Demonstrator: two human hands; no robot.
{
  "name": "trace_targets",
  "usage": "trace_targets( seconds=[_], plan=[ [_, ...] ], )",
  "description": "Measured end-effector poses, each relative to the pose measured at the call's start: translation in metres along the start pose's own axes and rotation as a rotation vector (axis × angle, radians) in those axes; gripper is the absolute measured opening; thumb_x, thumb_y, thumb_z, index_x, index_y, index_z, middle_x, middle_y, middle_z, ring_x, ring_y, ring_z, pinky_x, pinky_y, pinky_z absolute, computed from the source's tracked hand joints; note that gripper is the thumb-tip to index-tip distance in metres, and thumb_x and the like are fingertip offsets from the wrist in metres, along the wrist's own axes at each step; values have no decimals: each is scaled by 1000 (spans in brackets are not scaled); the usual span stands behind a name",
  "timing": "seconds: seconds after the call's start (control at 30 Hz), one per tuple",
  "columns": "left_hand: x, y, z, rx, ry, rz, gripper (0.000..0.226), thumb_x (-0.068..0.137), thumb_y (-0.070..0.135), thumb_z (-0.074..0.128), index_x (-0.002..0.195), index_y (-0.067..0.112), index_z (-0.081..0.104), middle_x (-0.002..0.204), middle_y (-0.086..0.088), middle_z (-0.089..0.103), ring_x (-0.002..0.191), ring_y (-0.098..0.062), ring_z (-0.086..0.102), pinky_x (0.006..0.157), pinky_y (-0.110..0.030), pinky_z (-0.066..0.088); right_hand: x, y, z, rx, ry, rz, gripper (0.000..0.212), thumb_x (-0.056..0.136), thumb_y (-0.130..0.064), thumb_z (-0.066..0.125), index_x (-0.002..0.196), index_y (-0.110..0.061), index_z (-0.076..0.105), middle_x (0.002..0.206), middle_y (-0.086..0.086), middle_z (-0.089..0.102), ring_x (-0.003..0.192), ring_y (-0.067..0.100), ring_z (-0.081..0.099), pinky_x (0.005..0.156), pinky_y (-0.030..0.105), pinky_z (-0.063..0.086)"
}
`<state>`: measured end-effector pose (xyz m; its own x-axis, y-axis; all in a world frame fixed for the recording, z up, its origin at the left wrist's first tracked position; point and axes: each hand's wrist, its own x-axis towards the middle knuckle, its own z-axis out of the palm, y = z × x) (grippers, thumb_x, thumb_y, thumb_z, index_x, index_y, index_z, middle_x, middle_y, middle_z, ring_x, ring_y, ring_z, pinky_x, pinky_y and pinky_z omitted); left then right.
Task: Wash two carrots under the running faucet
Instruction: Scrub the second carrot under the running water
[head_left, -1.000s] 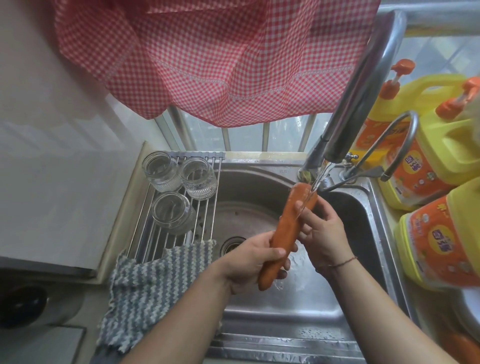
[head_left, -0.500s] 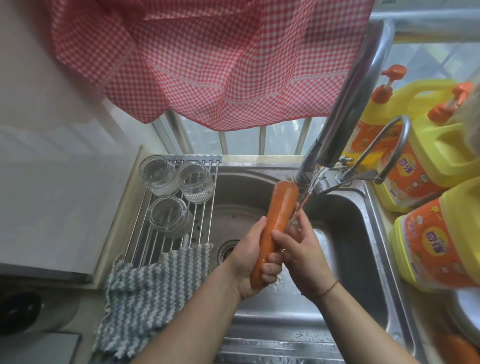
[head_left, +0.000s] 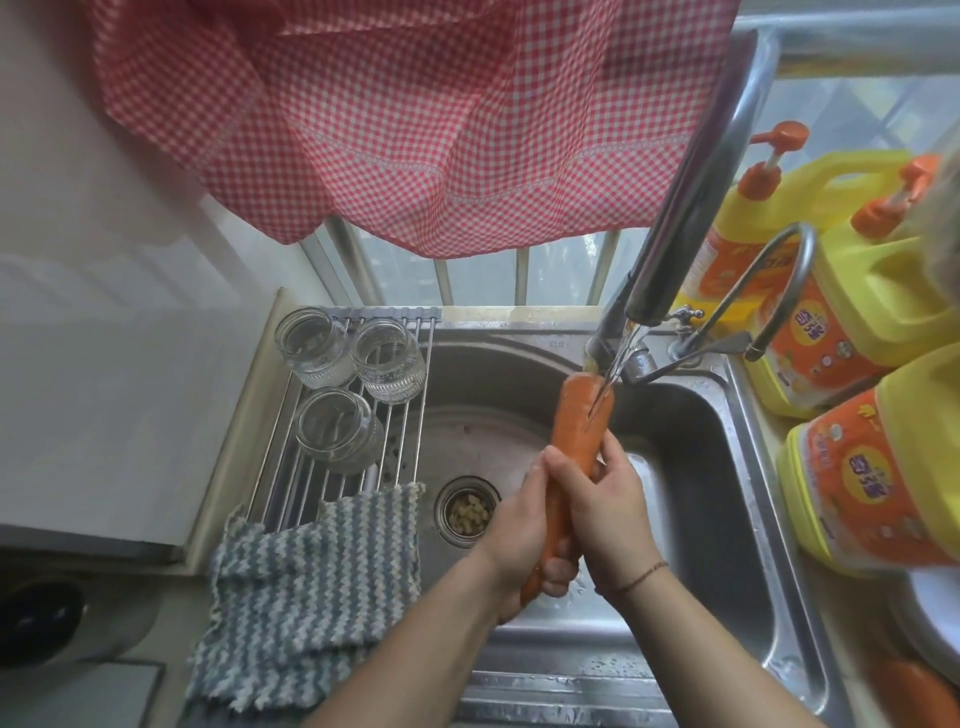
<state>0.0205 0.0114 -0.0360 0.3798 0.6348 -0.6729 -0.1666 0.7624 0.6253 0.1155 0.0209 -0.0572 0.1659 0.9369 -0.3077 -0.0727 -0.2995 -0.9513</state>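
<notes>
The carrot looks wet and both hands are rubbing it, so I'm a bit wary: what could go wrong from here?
1. The carrot is wet under the faucet stream; gripped by the left hand and right hand, it could slip into the sink.
2. Water hitting its upper end may splash toward the glass jars or the striped cloth.

A red checked curtain (head_left: 415, 130) is hanging over the window bars; three glass jars (head_left: 343, 387) are sitting on a wire drying rack (head_left: 400, 447) at the basin's left side; a striped blue-grey cloth (head_left: 311, 587) is draping over its near end; yellow detergent jugs (head_left: 883, 457) are crowding the right-hand counter.
</notes>
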Motion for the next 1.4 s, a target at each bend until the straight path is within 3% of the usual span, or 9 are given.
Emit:
trace_targets(
  seconds=[0.17, 0.3, 0.4, 0.57, 0.77, 0.9, 1.0, 1.1, 1.4],
  plan=[
    [5, -14, 12, 241, 194, 180, 59, 99, 63, 23, 81, 16, 54, 49, -4, 42, 36, -15, 37, 39, -19, 29, 13, -14, 6, -86, 149, 157, 50, 73, -68, 58, 83, -18, 62, 75, 14, 72, 73, 35, 72, 75, 57, 57],
    [9, -22, 2, 697, 343, 424, 62, 90, 68, 18, 74, 22, 55, 60, 4, 56, 57, -18, 57, 59, -37, 47, 22, -39, 1, 148, 63, 478, 72, 82, -73, 43, 98, -4, 56, 65, 16, 66, 60, 33, 70, 60, 39, 60],
    [4, -28, -8, 921, 381, 501, 61, 95, 64, 23, 93, 18, 62, 79, 2, 66, 76, -20, 64, 69, -38, 49, 24, -55, 1, 384, 38, 551, 71, 82, -77, 40, 101, -10, 57, 66, 15, 60, 55, 29, 62, 62, 39, 56],
    [-10, -41, -22, 979, 412, 530, 65, 86, 77, 21, 93, 23, 55, 73, 2, 63, 64, -18, 61, 59, -39, 47, 26, -51, 1, 407, 100, 322, 48, 95, -53, 46, 95, -7, 60, 71, 14, 63, 56, 27, 61, 61, 41, 55],
    [5, -15, -26, 526, 230, 559, 68, 79, 84, 41, 99, 22, 61, 75, 2, 65, 61, -16, 59, 64, -48, 52, 5, -34, 14, 302, 45, -162, 34, 98, -40, 46, 90, -12, 62, 79, 8, 66, 72, 22, 63, 63, 34, 54],
    [17, 7, -25, 594, 263, 694, 69, 70, 86, 51, 104, 28, 63, 89, 4, 68, 81, -18, 66, 74, -46, 56, 0, -26, 10, 322, -24, -164, 58, 71, -66, 69, 95, -13, 71, 103, 3, 72, 95, 15, 66, 79, 26, 54],
    [18, 10, -31, 710, 267, 717, 66, 66, 86, 56, 104, 33, 62, 88, 10, 66, 78, -9, 64, 72, -35, 55, 2, -28, -12, 202, -138, -136, 43, 75, -47, 75, 96, -10, 73, 112, 6, 72, 108, 19, 66, 92, 36, 54],
    [15, 7, -35, 805, 329, 702, 54, 67, 78, 63, 100, 35, 61, 83, 12, 65, 74, -6, 62, 68, -32, 54, 5, -38, -37, -329, -161, -322, 17, 81, -8, 75, 93, -19, 75, 94, -5, 76, 93, 8, 70, 84, 32, 58],
    [16, -2, -20, 1130, 527, 838, 43, 71, 61, 63, 103, 31, 60, 93, 11, 64, 82, -12, 60, 72, -31, 46, -9, -38, -38, -863, -84, -462, 14, 82, -32, 68, 80, -21, 60, 56, -8, 56, 56, 12, 56, 56, 36, 49]
  ],
)
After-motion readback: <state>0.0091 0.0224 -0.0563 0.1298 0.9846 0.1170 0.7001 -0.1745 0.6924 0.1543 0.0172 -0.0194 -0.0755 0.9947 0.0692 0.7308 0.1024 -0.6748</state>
